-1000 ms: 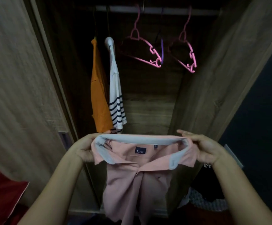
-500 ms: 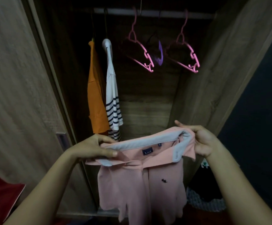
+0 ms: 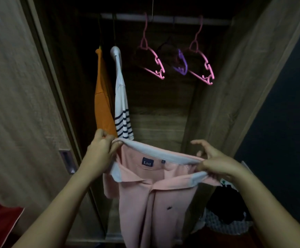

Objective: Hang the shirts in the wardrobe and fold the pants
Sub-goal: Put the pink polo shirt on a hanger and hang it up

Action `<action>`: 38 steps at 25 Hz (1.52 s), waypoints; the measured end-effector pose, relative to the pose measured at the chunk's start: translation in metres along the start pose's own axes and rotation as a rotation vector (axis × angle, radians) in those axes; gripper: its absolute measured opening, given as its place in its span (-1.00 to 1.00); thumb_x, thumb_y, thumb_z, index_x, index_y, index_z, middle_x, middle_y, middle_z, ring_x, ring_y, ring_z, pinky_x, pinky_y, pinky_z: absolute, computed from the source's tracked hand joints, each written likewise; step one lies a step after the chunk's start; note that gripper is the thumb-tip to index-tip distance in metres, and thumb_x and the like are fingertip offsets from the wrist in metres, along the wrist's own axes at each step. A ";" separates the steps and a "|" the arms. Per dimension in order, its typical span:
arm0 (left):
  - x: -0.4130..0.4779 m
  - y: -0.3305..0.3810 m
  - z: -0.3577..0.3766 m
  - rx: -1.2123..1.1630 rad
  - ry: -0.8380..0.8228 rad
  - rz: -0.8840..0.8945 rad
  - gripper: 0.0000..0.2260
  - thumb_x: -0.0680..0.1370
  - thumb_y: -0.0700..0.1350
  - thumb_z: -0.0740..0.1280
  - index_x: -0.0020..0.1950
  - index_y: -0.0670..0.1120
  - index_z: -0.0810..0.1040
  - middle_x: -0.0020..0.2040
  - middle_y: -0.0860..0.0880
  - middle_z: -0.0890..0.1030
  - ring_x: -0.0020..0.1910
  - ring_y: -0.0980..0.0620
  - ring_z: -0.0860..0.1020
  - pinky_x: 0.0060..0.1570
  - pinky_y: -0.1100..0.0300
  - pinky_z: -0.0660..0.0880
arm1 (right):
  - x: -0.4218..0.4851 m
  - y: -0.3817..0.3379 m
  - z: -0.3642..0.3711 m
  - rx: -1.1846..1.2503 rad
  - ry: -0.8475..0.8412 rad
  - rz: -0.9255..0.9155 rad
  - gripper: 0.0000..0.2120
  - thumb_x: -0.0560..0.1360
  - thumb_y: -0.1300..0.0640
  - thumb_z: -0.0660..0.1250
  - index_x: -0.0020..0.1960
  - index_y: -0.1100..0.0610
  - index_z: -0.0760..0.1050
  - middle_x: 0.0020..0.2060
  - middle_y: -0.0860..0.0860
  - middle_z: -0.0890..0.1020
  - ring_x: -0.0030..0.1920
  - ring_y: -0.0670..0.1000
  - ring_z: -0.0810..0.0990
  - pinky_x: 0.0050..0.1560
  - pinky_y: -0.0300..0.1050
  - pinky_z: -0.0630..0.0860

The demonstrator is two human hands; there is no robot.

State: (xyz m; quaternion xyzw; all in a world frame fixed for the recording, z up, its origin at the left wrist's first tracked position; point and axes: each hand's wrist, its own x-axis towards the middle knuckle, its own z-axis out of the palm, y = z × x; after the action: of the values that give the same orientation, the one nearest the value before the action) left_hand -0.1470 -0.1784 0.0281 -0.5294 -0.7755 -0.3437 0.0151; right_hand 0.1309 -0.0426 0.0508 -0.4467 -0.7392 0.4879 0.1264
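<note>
The pink shirt is held up by its collar. The collar's ends are pinched by the left hand and right hand.

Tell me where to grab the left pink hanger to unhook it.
Grip the left pink hanger at the triangular neck under its hook, reaching up from the front: it hangs empty, one arm pointing toward you, neck clear of the purple hanger beside it.

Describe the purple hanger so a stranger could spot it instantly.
Find the wardrobe rail up top. Right of the striped shirt, empty hangers dangle. The purple hanger hangs between the left pink hanger and the right pink hanger; only it is purple.
</note>
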 end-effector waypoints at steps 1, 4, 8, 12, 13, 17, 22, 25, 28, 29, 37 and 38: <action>-0.001 -0.002 0.001 0.057 0.058 0.015 -0.82 0.56 -0.06 0.27 -0.03 -0.15 0.57 -0.01 -0.06 0.37 -0.08 0.04 0.39 -0.03 0.11 0.40 | -0.002 0.000 0.000 -0.102 0.088 -0.052 -0.32 0.35 0.35 0.37 0.32 -0.13 0.24 0.14 0.04 0.35 0.06 0.05 0.48 -0.09 -0.06 0.54; 0.001 -0.001 -0.003 0.219 0.214 0.144 -0.83 0.53 -0.12 0.32 -0.01 -0.19 0.62 -0.03 -0.16 0.48 -0.03 -0.18 0.45 -0.12 0.02 0.39 | -0.010 0.000 0.002 -0.693 0.287 -0.458 -0.40 0.32 0.18 0.43 0.22 -0.21 0.27 0.26 -0.05 0.14 0.25 0.01 0.26 0.15 -0.02 0.42; 0.017 0.012 -0.020 0.146 0.200 0.300 -0.73 0.50 -0.27 0.35 0.20 -0.18 0.56 -0.10 -0.19 0.65 -0.14 -0.14 0.63 -0.14 0.10 0.50 | -0.013 -0.003 0.007 -1.144 0.079 -0.836 -0.81 0.33 0.02 0.40 -0.06 -0.11 0.53 0.29 -0.02 0.33 0.14 0.00 0.45 -0.20 -0.17 0.50; 0.036 0.013 -0.026 0.400 -0.134 0.486 -0.60 0.49 -0.26 0.33 0.29 -0.04 0.36 0.08 -0.16 0.58 -0.07 -0.10 0.62 -0.20 0.19 0.52 | 0.000 -0.008 0.009 -0.972 0.188 -0.456 -0.66 0.42 0.19 0.29 0.15 -0.05 0.53 0.17 -0.09 0.45 0.11 -0.04 0.44 0.03 -0.16 0.47; 0.038 0.011 -0.029 0.476 -0.209 0.593 -0.63 0.47 -0.23 0.36 0.21 -0.01 0.37 0.20 -0.16 0.52 0.03 -0.10 0.59 -0.22 0.23 0.50 | 0.005 -0.012 0.008 -0.866 0.250 -0.397 -0.66 0.41 0.24 0.29 0.14 -0.01 0.55 0.12 -0.06 0.48 0.10 -0.02 0.47 0.05 -0.17 0.45; 0.047 0.010 -0.039 0.823 -0.216 0.783 -0.75 0.33 -0.10 0.50 -0.02 0.03 0.60 0.25 -0.11 0.49 0.06 -0.06 0.52 -0.39 0.26 0.36 | 0.016 -0.022 -0.001 -0.680 0.435 -0.332 -0.74 0.44 0.33 0.27 0.01 0.09 0.63 0.05 0.02 0.53 0.09 0.03 0.53 0.10 -0.11 0.48; 0.032 0.019 0.000 0.797 -0.301 0.391 -0.49 0.50 -0.07 0.33 0.41 -0.04 0.25 0.37 -0.06 0.25 0.26 -0.04 0.37 -0.02 0.13 0.46 | 0.016 -0.015 0.006 -0.836 0.417 -0.365 -0.62 0.43 0.37 0.20 0.17 0.12 0.55 0.30 0.00 0.39 0.18 0.10 0.40 0.12 -0.05 0.44; 0.037 0.023 0.005 0.621 -0.350 0.332 -0.46 0.44 -0.09 0.40 0.38 0.02 0.29 0.30 -0.03 0.31 0.22 -0.04 0.38 -0.12 0.18 0.41 | 0.025 -0.003 0.003 -0.823 0.490 -0.273 -0.60 0.40 0.36 0.27 0.21 0.15 0.46 0.22 0.02 0.40 0.09 0.11 0.46 0.03 -0.05 0.48; 0.047 0.024 0.009 0.549 -0.339 0.359 -0.65 0.48 -0.19 0.35 0.24 0.07 0.49 0.15 -0.02 0.49 0.14 -0.02 0.49 -0.12 0.19 0.46 | 0.034 0.005 0.003 -0.795 0.413 -0.169 -0.62 0.35 0.29 0.35 0.14 0.08 0.47 0.10 -0.01 0.47 0.07 0.08 0.52 0.00 -0.04 0.55; 0.049 0.025 0.010 0.505 -0.338 0.339 -0.69 0.46 -0.24 0.35 0.14 0.06 0.57 0.07 0.01 0.56 0.07 0.03 0.54 -0.16 0.26 0.45 | 0.037 0.005 -0.001 -0.763 0.385 -0.152 -0.67 0.36 0.28 0.34 0.10 0.04 0.51 0.08 -0.03 0.51 0.08 0.05 0.53 0.01 -0.02 0.56; 0.097 0.062 -0.029 0.034 -0.302 0.205 -0.83 0.42 -0.24 0.38 -0.08 0.02 0.61 0.04 0.04 0.50 -0.04 0.11 0.51 -0.18 0.49 0.33 | 0.032 -0.066 -0.023 -0.888 0.323 -0.332 -0.72 0.45 0.25 0.18 0.12 0.13 0.52 0.13 0.04 0.50 0.14 0.11 0.50 0.02 0.00 0.49; 0.109 0.076 -0.033 -0.012 -0.172 0.215 -0.85 0.44 -0.20 0.38 -0.03 -0.01 0.60 0.06 0.03 0.47 -0.06 0.11 0.49 -0.21 0.52 0.29 | 0.033 -0.078 -0.017 -0.950 0.318 -0.353 -0.72 0.45 0.24 0.18 0.13 0.18 0.49 0.15 0.07 0.48 0.16 0.14 0.47 0.02 0.02 0.48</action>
State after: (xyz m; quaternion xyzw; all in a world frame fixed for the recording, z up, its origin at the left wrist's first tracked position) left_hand -0.1424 -0.0929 0.1350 -0.6371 -0.7107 -0.2980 -0.0181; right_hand 0.0807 -0.0165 0.1162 -0.3921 -0.9144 -0.0033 0.1006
